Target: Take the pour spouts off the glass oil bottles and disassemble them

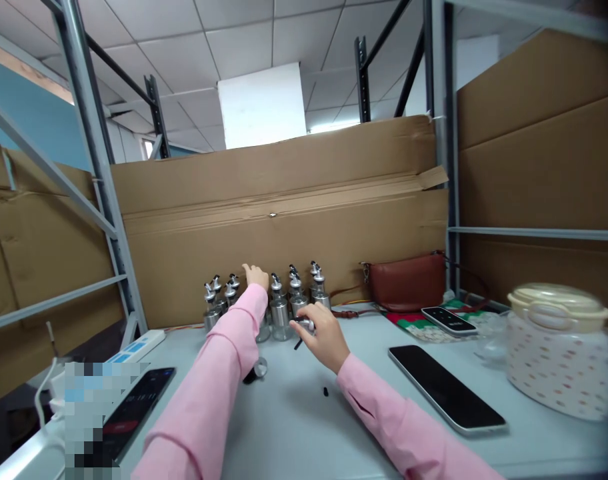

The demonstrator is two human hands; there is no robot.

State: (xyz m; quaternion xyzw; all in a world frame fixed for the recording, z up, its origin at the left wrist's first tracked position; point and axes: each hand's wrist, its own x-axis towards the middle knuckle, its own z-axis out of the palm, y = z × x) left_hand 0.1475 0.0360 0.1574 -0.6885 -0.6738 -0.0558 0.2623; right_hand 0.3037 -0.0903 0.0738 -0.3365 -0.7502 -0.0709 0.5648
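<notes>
My left hand (257,276) reaches in among a group of glass oil bottles with metal sleeves and silver pour spouts. One finger points out to the left; the others are mostly hidden, so its grip is unclear. Just right of it stands an oil bottle (280,310). Nearer to me, my right hand (327,337) is closed around a silver pour spout (305,324) between thumb and fingers. A thin black piece (298,344) shows just below that hand. On the table under my left forearm lies a small round silver piece (261,367) beside something black.
A tiny black piece (325,391) lies mid-table. Phones lie at right (447,387) and left (141,407), beside a power strip (139,343). Farther right are a brown bag (407,283), a black-faced device (449,321) and a dotted lidded pot (557,360). Cardboard (284,247) closes the back.
</notes>
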